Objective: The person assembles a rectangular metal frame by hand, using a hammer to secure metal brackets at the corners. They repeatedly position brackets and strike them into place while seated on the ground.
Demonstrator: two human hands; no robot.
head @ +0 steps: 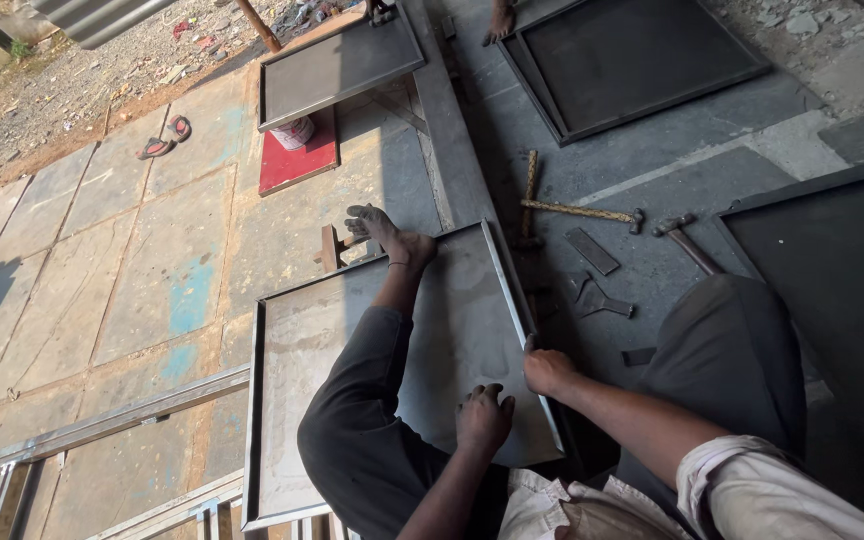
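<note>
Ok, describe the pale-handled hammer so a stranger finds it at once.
Start at the big framed metal panel the person crouches on, then look to the grey floor past its right edge. The hammer there lies almost level with a pale yellowish handle; the second hammer beside it has a dark, slanting one.

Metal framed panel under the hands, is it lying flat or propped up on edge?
Flat. The metal panel lies on the paved floor, left hand pressed on its sheet, right hand on its rim.
</note>
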